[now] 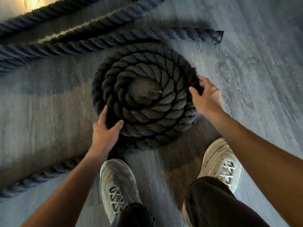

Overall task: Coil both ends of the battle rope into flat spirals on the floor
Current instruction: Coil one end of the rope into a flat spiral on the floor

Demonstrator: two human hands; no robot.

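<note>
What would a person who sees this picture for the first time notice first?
First, the dark rope spiral lying flat on the grey floor in the middle. The left hand and the right hand press on its outer ring from either side. Behind it, the other rope end lies straight, not yet coiled.

Dim overall; warm bright glow at far left, blown out, rest of the floor (246,79) grey and shadowed. Motion blur smears near edges and the rope (41,176) at near left. Wide-angle bend toward the corners.
</note>
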